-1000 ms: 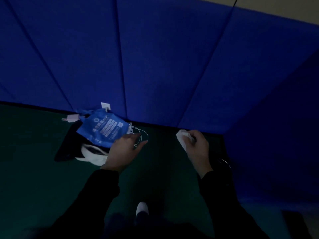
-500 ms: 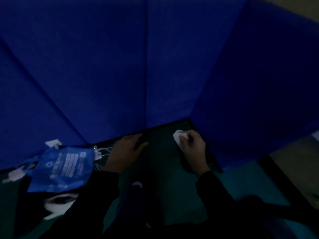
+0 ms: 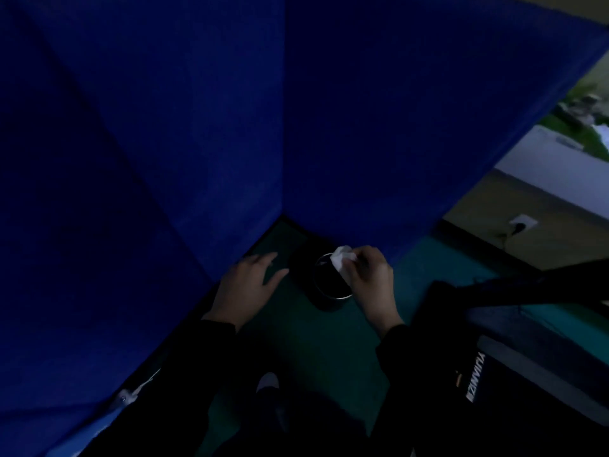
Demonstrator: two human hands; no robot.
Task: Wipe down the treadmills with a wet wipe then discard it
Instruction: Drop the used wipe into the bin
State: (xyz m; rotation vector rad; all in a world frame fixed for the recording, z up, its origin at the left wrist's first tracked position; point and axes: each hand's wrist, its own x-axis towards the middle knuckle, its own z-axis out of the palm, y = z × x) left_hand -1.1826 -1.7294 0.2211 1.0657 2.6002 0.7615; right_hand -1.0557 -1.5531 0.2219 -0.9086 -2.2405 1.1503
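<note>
My right hand (image 3: 369, 278) pinches a crumpled white wet wipe (image 3: 342, 258) and holds it over the open mouth of a small black round bin (image 3: 324, 296) with a shiny rim. The bin stands on the green floor in the corner of the blue padded walls. My left hand (image 3: 245, 286) hovers to the left of the bin, fingers spread, holding nothing. The front end of a black treadmill (image 3: 514, 377) with white lettering fills the lower right.
Blue padded wall panels (image 3: 197, 127) close off the left and back. A white shoe tip (image 3: 267, 381) shows below on the green floor (image 3: 313, 344). A wall socket with a plug (image 3: 522, 224) sits at the right. White cables (image 3: 138, 389) lie at lower left.
My view has swung right: the blue bag and its clutter have left the frame, and the bin and treadmill have come in. My right hand now holds the wipe over the bin.
</note>
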